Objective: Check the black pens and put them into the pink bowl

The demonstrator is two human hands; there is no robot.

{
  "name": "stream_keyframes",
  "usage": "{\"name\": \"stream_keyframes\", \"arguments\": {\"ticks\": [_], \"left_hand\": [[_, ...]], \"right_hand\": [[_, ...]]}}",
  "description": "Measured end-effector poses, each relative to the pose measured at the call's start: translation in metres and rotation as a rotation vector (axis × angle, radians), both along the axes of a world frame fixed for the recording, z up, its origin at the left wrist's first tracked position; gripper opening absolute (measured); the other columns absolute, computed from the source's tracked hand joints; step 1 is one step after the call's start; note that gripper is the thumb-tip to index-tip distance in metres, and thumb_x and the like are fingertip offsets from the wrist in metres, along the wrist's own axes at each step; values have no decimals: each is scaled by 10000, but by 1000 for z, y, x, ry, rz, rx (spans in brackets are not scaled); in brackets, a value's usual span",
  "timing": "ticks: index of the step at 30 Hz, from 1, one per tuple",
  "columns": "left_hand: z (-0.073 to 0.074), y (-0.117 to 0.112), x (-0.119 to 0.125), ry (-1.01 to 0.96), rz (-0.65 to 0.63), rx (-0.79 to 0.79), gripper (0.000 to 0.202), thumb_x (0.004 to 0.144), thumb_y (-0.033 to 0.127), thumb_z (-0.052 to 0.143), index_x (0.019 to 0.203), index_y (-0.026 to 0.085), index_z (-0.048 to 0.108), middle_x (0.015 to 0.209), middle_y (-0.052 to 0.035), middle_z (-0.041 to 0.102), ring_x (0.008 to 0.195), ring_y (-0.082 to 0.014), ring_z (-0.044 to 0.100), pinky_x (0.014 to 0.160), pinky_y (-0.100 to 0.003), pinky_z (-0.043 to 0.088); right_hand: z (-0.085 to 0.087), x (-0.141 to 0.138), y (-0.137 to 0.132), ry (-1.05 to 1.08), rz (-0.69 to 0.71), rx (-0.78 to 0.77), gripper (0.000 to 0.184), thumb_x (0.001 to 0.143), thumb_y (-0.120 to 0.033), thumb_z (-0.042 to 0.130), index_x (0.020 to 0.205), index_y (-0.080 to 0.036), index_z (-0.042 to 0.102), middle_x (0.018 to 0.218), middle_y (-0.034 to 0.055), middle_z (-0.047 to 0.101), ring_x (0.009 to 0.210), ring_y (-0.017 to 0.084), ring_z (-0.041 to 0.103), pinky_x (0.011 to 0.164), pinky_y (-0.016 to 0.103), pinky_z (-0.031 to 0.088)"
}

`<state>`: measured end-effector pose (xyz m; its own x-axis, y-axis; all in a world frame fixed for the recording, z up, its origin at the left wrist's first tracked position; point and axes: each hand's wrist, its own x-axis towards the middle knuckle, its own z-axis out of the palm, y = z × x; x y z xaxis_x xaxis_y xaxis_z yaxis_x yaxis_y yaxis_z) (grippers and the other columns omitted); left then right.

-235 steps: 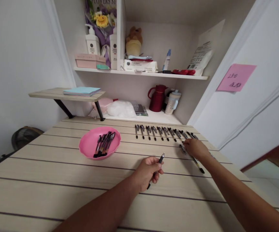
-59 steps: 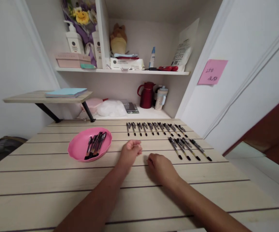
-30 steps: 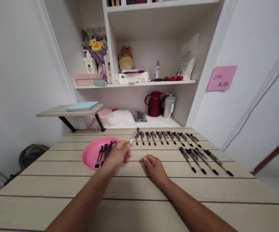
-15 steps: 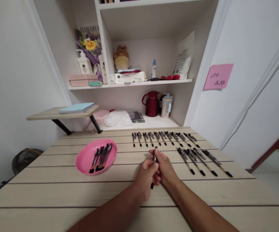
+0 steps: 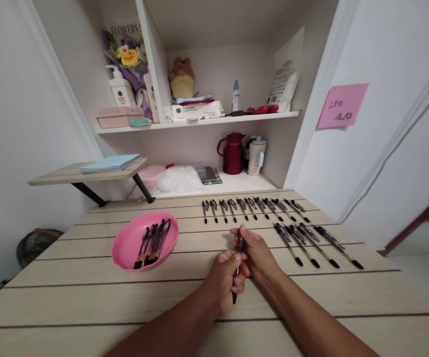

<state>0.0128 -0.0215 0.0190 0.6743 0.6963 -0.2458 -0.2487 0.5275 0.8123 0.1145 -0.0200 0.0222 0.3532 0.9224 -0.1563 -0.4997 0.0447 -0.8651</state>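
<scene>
A dark, slim pen [image 5: 240,244] is held between my two hands above the middle of the table. My left hand [image 5: 225,277] is closed on its lower part, thumb on top, and the black end pokes out below the fingers. My right hand [image 5: 258,252] grips the upper part between thumb and fingers. Left of the hands, a pink bowl [image 5: 121,247] with a wavy rim holds several black-ended pens [image 5: 157,240]. Beyond and to the right lie rows of pens [image 5: 253,209] with dark and clear parts beside them, the nearer row [image 5: 313,245] spread on the right.
The slatted wooden table [image 5: 99,307] runs to a white shelf unit. A small raised stand [image 5: 51,174] bears blue paper [image 5: 112,162] at the back left. A red jug [image 5: 233,154] and a pale cup [image 5: 256,157] stand on the lower shelf. A pink note [image 5: 343,105] is on the wall.
My left hand has shifted slightly towards me along the pen, and the pen's lower black end reaches nearer to me. The right hand keeps its grip. The camera view has tilted slightly.
</scene>
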Motion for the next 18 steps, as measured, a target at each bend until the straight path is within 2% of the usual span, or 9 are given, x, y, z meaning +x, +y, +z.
{"name": "stream_keyframes", "arguments": {"ticks": [6, 9, 13, 16, 18], "left_hand": [[4, -4, -3, -56, -123, -6, 398, 713, 353, 591, 1053, 177, 482, 585, 36, 525, 318, -11, 251, 346, -174, 110], [5, -4, -5, -46, -146, -27, 388, 720, 341, 575, 1060, 174, 494, 562, 44, 510, 313, -15, 257, 344, -176, 120], [5, -2, -5, -32, -128, -19, 370, 724, 338, 564, 1048, 169, 502, 565, 40, 512, 319, -22, 282, 344, -178, 124], [4, -1, -5, -36, -135, -7, 379, 720, 340, 574, 1052, 170, 505, 569, 39, 513, 325, -22, 293, 350, -176, 130], [3, 0, -5, -37, -148, 1, 384, 714, 344, 584, 1049, 170, 512, 571, 38, 514, 329, -21, 299, 353, -175, 137]], "right_hand": [[2, 14, 5, 32, -116, 93, 419, 681, -518, 606, 883, -151, 607, 534, -33, 513, 393, 58, 430, 339, 166, 324], [5, 36, 7, -56, -245, 149, 431, 674, -532, 596, 911, -173, 598, 575, -34, 524, 421, 69, 458, 364, 178, 334], [16, 81, 4, -353, -493, 31, 432, 705, -549, 517, 906, -177, 604, 599, -26, 542, 374, 60, 416, 360, 195, 311], [23, 114, -3, -474, -577, -40, 378, 658, -477, 589, 866, -163, 619, 607, -19, 542, 422, 81, 473, 406, 209, 351], [25, 129, -7, -634, -582, -118, 358, 630, -421, 624, 864, -151, 622, 625, -4, 563, 466, 105, 518, 443, 224, 373]]}}
